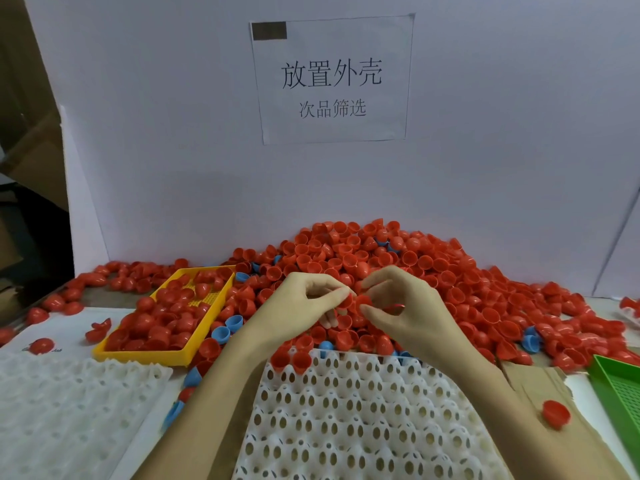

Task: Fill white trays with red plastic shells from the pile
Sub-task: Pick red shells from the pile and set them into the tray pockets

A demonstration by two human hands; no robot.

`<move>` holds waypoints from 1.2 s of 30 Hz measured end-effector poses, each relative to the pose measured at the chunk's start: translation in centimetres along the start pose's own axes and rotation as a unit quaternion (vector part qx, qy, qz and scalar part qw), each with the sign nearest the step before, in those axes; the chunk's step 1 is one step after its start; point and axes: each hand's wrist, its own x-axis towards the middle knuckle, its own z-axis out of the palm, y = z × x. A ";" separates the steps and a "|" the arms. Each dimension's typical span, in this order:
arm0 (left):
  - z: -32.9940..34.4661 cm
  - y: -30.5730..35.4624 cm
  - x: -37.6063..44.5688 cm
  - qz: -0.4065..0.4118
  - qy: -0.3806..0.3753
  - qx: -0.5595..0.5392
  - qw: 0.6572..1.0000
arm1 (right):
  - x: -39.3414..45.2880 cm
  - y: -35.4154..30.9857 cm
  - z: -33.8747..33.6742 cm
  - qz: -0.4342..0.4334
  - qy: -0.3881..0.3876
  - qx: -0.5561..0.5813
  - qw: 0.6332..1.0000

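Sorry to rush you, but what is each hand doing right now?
Left hand: fingers pinching a red shell over the pile.
Right hand: fingers pinching the same cluster of shells; exactly which shell cannot be told.

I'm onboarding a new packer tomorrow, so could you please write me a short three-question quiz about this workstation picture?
1. True or false: the white tray in front of the person already has most of its cups filled.
2. Multiple choice: the yellow basket holds mostly A) blue shells B) red shells C) nothing.
3. Fill in: a single red shell lies on brown cardboard beside the ____ basket.

Key
1. False: only a couple of red shells sit at its far edge.
2. B
3. green

Both the left hand and the right hand pinch red shells over the pile.
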 end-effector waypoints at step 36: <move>-2.6 -1.5 0.3 -0.054 0.109 0.176 0.977 | 1.3 0.4 8.1 -0.034 -0.207 -0.228 0.951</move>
